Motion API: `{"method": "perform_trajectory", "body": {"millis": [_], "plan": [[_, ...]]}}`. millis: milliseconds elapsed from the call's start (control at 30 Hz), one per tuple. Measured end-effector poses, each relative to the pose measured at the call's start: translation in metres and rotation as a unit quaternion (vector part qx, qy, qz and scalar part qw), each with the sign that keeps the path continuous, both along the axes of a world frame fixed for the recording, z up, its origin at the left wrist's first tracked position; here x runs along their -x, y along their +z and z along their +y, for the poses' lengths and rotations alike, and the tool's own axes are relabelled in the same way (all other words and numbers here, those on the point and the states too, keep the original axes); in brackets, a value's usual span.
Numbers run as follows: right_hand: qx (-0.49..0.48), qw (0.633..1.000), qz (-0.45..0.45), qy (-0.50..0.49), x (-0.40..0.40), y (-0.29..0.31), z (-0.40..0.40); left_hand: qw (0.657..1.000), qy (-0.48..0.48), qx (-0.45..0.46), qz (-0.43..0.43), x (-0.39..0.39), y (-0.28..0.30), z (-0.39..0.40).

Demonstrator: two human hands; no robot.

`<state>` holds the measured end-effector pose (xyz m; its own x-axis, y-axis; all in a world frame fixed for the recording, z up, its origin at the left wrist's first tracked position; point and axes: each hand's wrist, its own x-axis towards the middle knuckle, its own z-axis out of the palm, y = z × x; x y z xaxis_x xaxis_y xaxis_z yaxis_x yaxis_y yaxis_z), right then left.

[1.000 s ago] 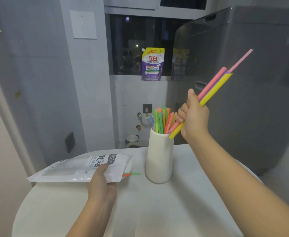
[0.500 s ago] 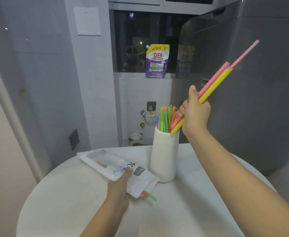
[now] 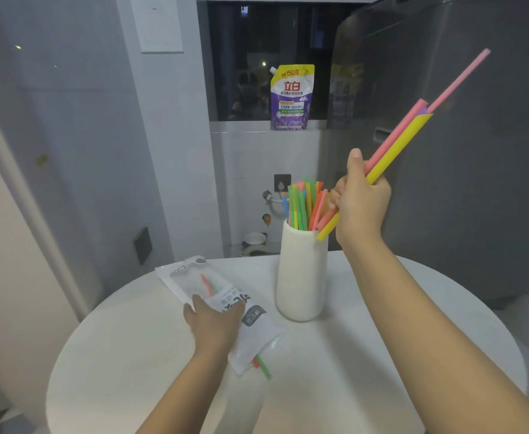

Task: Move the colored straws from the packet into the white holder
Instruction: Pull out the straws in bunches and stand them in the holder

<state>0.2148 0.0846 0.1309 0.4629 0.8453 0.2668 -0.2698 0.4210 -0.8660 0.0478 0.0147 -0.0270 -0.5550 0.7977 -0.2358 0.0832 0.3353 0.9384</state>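
A tall white holder point(image 3: 300, 277) stands upright on the round white table point(image 3: 382, 355), with several colored straws point(image 3: 302, 208) sticking out of its top. My right hand point(image 3: 360, 202) is closed around a tilted bundle of pink, yellow and purple straws point(image 3: 410, 133); their lower tips reach the holder's rim. The clear and white straw packet point(image 3: 222, 305) lies flat left of the holder, and my left hand point(image 3: 213, 324) presses down on its middle. A red and a green straw point(image 3: 261, 366) poke out of the packet's near end.
A large grey appliance point(image 3: 463, 183) stands close behind and to the right of the table. A purple and yellow detergent pouch point(image 3: 291, 98) sits on the window ledge. A grey wall point(image 3: 69, 136) rises at the left, and the table's near edge curves away.
The packet has swung round from lying crosswise to pointing its open end toward me. My right hand has brought the bundle's lower tips to the holder's rim.
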Motion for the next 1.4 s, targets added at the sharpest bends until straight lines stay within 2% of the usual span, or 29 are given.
{"method": "perform_trajectory", "body": {"millis": [167,333,400,500,600,733,867,1033,1133,1233,1333,1400], "plan": [[0.005,1.000,0.018,0.004,-0.001,-0.002,0.001,0.994,-0.046,-0.097,0.039,-0.006,0.028,0.006],[0.007,0.999,0.038,0.013,-0.001,0.001,0.006,0.958,-0.184,-0.213,0.052,-0.024,0.079,0.025],[0.010,0.999,0.046,0.018,0.000,0.004,0.009,0.939,-0.249,-0.223,0.080,-0.034,0.095,0.033],[0.009,0.998,0.058,0.023,0.001,0.006,0.012,0.916,-0.337,-0.206,0.074,-0.046,0.111,0.045],[0.014,0.998,0.052,0.024,0.004,0.005,0.014,0.913,-0.338,-0.212,0.082,-0.056,0.112,0.058],[-0.002,1.000,0.026,0.014,0.006,-0.001,0.016,0.926,-0.299,-0.211,0.087,-0.059,0.105,0.066],[-0.021,0.999,-0.036,0.009,0.006,-0.004,0.018,0.923,-0.294,-0.231,0.087,-0.056,0.094,0.073],[-0.035,0.979,-0.197,-0.048,0.010,-0.008,0.017,0.929,-0.279,-0.227,0.084,-0.056,0.092,0.081],[-0.081,0.949,-0.287,-0.102,0.013,-0.006,0.014,0.929,-0.283,-0.222,0.084,-0.057,0.093,0.080],[-0.071,0.920,-0.357,-0.145,0.011,-0.006,0.016,0.929,-0.282,-0.228,0.081,-0.059,0.095,0.078],[-0.020,0.892,-0.435,-0.118,0.003,-0.008,0.029,0.924,-0.288,-0.238,0.082,-0.062,0.095,0.076],[0.015,0.857,-0.507,-0.090,0.001,-0.010,0.038,0.922,-0.292,-0.247,0.065,-0.062,0.094,0.076]]}}
